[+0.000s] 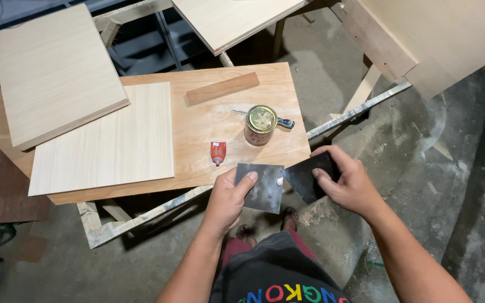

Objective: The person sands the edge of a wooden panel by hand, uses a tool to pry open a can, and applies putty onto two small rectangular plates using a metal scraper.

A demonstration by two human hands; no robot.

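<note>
Dark scraper plates (262,188), one pinched in each hand (228,196), corners touching.

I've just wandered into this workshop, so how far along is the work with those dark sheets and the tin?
Early, by the look of it. The tin sits shut on the plywood board, the red tube lies beside it, and the pale panels show no smears. The left hand and right hand each hold a dark sheet. Any spreading seems yet to start.

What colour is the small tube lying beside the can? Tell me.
Red tube, with a pale cap; head view.
</note>
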